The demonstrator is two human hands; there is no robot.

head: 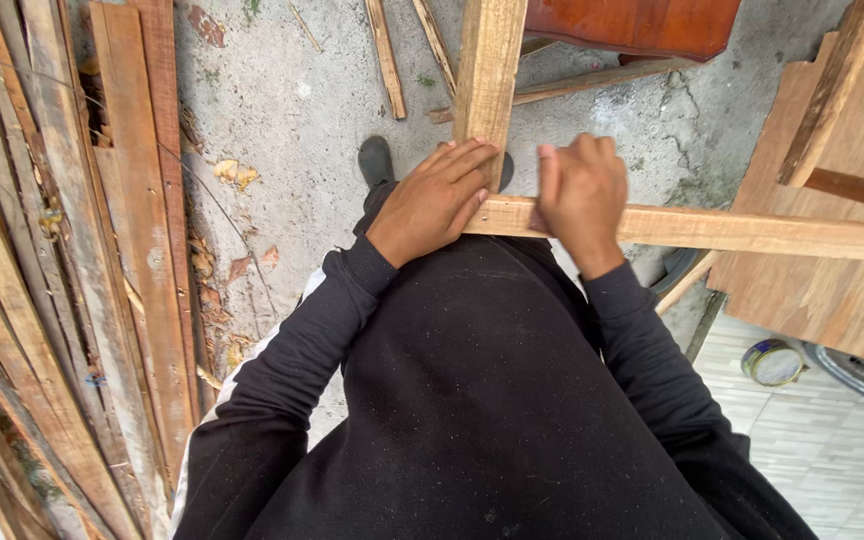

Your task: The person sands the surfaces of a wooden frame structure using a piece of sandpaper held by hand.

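Two pale, rough-sawn wooden battens met at a right angle just in front of the person's waist. The upright batten (489,70) ran toward 12 o'clock, its grain streaked yellow-brown; the cross batten (732,230) stretched away toward 3 o'clock, lighter along its top edge.

The left hand (435,203) lay flat and open over the joint, fingers spread and pressing on both battens where they crossed, gripping nothing. The right hand (582,195) sat just beside it on the cross batten, fingers curled down over the far edge with the knuckles up; whether anything was pinched inside that hand could not be told.

Both arms wore black sleeves, the left with a white stripe. One dark shoe (375,160) showed on the concrete floor (292,100) at 11 o'clock from the joint.

At 4 o'clock, on the tiled floor, one small round tin (773,362) lay with a bluish wall and a pale lid. At 9 o'clock a stack of weathered planks (62,280) leaned together, too many overlapping to count. A plywood sheet (852,170) stood at 3 o'clock, and a reddish-brown varnished panel (642,25) at 1 o'clock.
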